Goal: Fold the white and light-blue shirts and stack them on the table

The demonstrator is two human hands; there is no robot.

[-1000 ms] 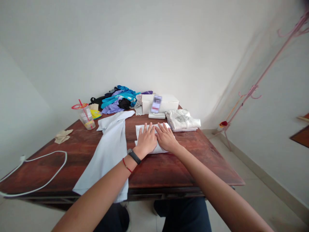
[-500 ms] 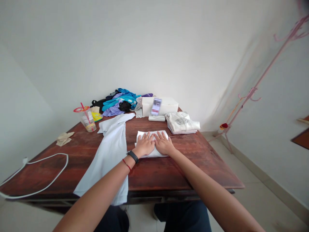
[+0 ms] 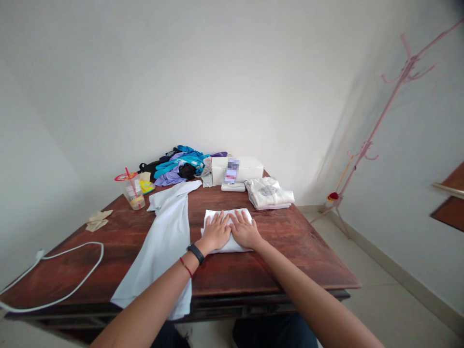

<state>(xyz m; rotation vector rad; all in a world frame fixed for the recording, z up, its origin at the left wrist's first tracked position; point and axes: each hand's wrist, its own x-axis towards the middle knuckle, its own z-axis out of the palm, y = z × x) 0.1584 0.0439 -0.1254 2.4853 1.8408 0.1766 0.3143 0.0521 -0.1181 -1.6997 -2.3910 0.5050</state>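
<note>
A folded white garment (image 3: 232,247) lies on the dark red-brown wooden table (image 3: 286,270) in front of me. My left hand (image 3: 216,231) rests flat on its left half, fingers stretched out. Beside it, my right hand (image 3: 243,230) presses flat on the right half, fingers spread, the thumbs almost meeting. Much of the cloth's top is hidden under both hands. To the left, a second white garment (image 3: 163,246), folded lengthwise into a long strip, hangs a little over the front edge. My left forearm crosses above its lower part.
Behind on the right sits a folded white stack (image 3: 270,195). A white box (image 3: 250,169) and a heap of coloured clothes (image 3: 181,164) lie at the back. On the left are a plastic cup (image 3: 134,193), napkins (image 3: 97,221) and a white cable (image 3: 72,280). A pink coat stand (image 3: 380,116) leans into view.
My view has tilted up slightly, so the table sits lower in the picture. Both hands stay flat on the folded garment; nothing else has visibly moved.
</note>
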